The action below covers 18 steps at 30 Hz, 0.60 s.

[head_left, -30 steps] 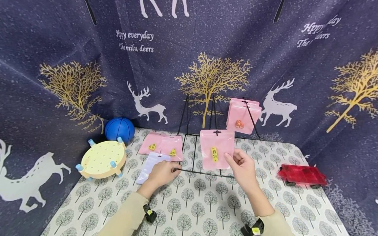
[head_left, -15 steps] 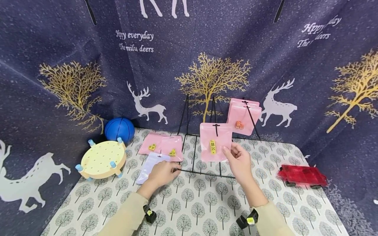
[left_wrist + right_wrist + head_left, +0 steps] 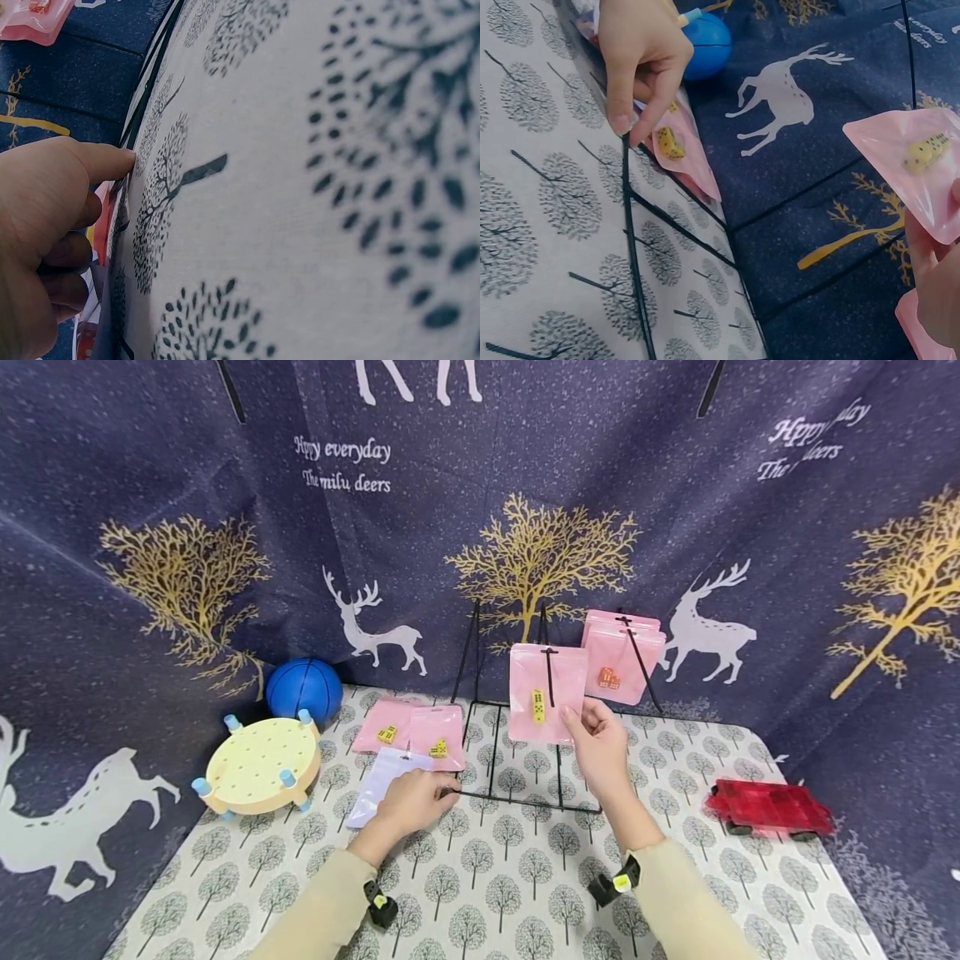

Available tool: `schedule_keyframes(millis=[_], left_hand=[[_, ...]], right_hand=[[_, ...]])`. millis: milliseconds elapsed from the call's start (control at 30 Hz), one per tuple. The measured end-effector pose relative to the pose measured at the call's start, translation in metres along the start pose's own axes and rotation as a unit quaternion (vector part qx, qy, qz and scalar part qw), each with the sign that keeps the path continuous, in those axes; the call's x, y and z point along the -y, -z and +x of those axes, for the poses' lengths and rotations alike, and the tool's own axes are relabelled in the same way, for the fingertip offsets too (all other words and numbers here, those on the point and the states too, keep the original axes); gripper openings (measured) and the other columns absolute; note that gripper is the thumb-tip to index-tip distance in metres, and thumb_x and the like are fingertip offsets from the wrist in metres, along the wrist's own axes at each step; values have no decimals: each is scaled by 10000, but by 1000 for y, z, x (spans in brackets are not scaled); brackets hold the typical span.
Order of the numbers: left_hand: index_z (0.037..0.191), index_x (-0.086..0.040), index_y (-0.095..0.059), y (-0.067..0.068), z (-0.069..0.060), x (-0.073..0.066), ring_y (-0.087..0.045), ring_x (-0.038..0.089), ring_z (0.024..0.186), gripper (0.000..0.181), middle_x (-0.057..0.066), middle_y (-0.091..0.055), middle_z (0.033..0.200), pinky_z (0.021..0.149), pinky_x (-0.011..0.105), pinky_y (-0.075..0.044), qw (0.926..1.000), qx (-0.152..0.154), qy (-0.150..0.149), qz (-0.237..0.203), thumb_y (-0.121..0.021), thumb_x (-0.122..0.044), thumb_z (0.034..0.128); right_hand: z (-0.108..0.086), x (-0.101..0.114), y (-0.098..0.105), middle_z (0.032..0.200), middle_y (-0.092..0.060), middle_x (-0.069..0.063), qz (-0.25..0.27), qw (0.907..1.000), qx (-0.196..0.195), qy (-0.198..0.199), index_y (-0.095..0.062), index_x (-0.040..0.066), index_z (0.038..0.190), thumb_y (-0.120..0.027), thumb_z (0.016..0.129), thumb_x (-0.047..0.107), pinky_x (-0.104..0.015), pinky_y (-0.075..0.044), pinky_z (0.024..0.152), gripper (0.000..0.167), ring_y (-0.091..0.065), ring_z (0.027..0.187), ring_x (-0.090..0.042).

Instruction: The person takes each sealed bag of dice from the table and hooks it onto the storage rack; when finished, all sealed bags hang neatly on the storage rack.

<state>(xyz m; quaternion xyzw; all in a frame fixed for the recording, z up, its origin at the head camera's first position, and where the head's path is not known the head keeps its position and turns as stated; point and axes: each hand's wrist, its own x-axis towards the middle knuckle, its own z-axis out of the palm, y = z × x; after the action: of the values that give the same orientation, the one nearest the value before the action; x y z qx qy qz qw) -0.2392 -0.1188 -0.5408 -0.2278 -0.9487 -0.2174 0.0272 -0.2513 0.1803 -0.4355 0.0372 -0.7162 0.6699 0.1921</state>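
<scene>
My right hand [image 3: 602, 747] pinches the lower right edge of a pink zip bag [image 3: 522, 693] with yellow dice [image 3: 538, 706] inside. The bag's top slot is on a black prong of the wire rack [image 3: 543, 804]. In the right wrist view my thumb and fingers hold that same pink bag [image 3: 900, 139] by its edge. My left hand [image 3: 414, 800] pinches the rack's front left corner, and the right wrist view shows that grip too. Two pink bags with orange dice [image 3: 609, 678] hang on the rack's right prong.
Left of the rack lie pink bags with yellow dice [image 3: 437, 739] and a pale lilac bag [image 3: 378, 785]. Further left are a blue ball [image 3: 303, 691] and a yellow round stand [image 3: 261, 762] with blue-tipped legs. A red toy car [image 3: 772, 806] stands at right.
My right hand has moved the pink bag up and back along the prong, so more of the prong sticks out in front of it. My left hand has stayed on the rack corner.
</scene>
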Motion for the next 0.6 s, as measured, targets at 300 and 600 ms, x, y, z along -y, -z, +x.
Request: schedule_keyframes(millis=[300, 600], left_hand=[[1157, -281, -791, -1, 0, 1, -438, 29, 486, 197, -201, -487, 598, 444, 286, -394, 10000, -23, -1, -47, -735, -345, 979], [1156, -273, -793, -1, -1, 1, -414, 31, 468, 200, -180, -459, 561, 429, 285, -371, 9999, -94, -23, -37, -743, -337, 973]], right_hand=[[25, 1, -13, 964, -768, -42, 294, 9988, -325, -194, -689, -28, 1185, -734, 982, 112, -161, -467, 523, 251, -547, 601, -54], [46, 0, -25, 943, -766, 37, 617, 9965, -419, -380, -663, -58, 1198, -711, 988, 67, -167, -517, 651, 249, -667, 776, -81]])
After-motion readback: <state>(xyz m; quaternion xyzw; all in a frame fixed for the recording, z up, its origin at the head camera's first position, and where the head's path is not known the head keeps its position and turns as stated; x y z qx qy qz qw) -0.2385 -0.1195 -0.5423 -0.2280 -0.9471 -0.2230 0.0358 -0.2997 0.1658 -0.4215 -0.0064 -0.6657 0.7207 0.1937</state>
